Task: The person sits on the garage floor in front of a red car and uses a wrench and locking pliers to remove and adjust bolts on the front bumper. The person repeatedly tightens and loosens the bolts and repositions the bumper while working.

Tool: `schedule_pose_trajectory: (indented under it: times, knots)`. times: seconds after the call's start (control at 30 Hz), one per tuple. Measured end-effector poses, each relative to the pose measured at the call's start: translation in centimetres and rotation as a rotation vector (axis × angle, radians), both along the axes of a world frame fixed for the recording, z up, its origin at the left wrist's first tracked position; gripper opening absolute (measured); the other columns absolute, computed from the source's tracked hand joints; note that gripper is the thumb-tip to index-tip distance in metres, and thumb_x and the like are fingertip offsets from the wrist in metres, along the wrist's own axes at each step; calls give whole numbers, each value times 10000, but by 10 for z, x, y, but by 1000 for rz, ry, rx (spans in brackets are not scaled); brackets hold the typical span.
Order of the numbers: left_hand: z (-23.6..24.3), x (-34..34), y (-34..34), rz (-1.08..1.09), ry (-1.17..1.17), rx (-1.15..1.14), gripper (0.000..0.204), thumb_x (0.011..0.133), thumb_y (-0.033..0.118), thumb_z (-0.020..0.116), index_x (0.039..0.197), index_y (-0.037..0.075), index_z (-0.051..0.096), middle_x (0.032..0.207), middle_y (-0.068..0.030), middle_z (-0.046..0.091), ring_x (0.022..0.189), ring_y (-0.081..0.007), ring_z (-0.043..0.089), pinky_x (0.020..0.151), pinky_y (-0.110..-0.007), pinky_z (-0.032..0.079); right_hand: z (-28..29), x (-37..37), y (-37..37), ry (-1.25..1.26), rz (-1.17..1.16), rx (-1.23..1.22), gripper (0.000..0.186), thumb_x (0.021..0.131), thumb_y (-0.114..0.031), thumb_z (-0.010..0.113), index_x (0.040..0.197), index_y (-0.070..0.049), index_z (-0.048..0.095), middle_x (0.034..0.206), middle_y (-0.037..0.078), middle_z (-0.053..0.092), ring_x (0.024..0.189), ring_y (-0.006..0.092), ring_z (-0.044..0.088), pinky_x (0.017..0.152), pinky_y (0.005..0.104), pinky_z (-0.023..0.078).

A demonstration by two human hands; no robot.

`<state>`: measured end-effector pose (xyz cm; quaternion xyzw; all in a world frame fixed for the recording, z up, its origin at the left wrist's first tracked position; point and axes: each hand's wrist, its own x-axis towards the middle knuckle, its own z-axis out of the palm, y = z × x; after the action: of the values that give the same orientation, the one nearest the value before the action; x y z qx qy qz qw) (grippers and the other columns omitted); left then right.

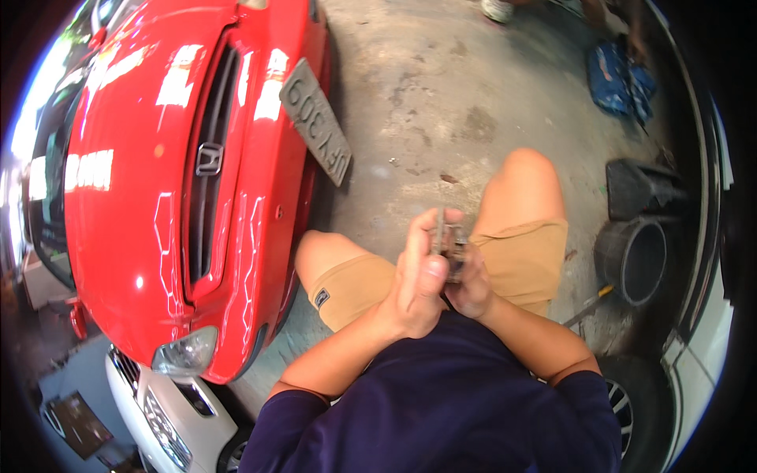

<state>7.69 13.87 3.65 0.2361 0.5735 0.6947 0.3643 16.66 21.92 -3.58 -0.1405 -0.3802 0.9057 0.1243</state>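
Both of my hands are together in front of my body, above my lap. My left hand [418,276] is closed round the left side of a small, grimy metal part [453,246], with its thumb pressed on the near face. On the other side my right hand [472,285] grips the same part from below and right. The part has a flat greyish edge on the left and a darker, uneven body. Its exact kind is too small and partly covered by my fingers to tell.
A red car [134,197] stands close on the left, its number plate [317,122] jutting toward me. On the right are a black bucket [643,256], a dark angular container [643,189] and a blue bag [619,79] near another person's hand. A white car [177,418] is at lower left.
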Motion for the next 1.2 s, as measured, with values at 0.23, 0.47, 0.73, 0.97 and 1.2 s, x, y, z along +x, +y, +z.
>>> schedule_pose_trajectory:
  times: [0.23, 0.47, 0.73, 0.97, 1.2]
  knots:
    - [-59, 14, 30, 394, -408, -35, 551, 1010, 572, 366, 1208, 74, 498, 729, -60, 549, 630, -178, 520, 581, -308, 427, 12, 24, 33, -312, 166, 539, 387, 1021, -371, 622, 1125, -1, 674, 1111, 197, 665, 1085, 310, 644, 945, 419, 506]
    - [-103, -3, 58, 199, -515, -291, 400, 1025, 533, 440, 1104, 173, 595, 767, -10, 517, 560, -131, 350, 551, -285, 306, -16, 173, 143, -691, -908, 965, 216, 954, -210, 712, 1050, -20, 676, 932, 101, 692, 826, 199, 667, 763, 328, 539]
    - [-175, -43, 77, 169, -272, -704, 333, 1063, 464, 470, 982, 148, 537, 817, -35, 595, 585, -144, 453, 554, -317, 376, -322, 538, 166, -2353, -807, -1, 1044, 834, -802, 609, 1420, 58, 537, 1403, 274, 596, 1294, 415, 587, 1066, 448, 471]
    - [-196, -47, 79, 70, 5, -839, 236, 1081, 338, 490, 1033, 116, 554, 806, -10, 590, 580, -108, 513, 506, -257, 404, -399, 614, 201, -2120, -790, -378, 1290, 734, -855, 673, 1514, 128, 376, 1611, 240, 374, 1464, 358, 405, 1174, 436, 357]
    - [-169, -36, 94, 91, -173, -790, 264, 1070, 338, 527, 986, 96, 591, 813, -7, 636, 578, -111, 542, 517, -291, 410, -377, 630, 184, -1579, -870, -459, 847, 740, -484, 831, 1422, -40, 596, 1642, 202, 336, 1537, 341, 248, 1233, 457, 218]
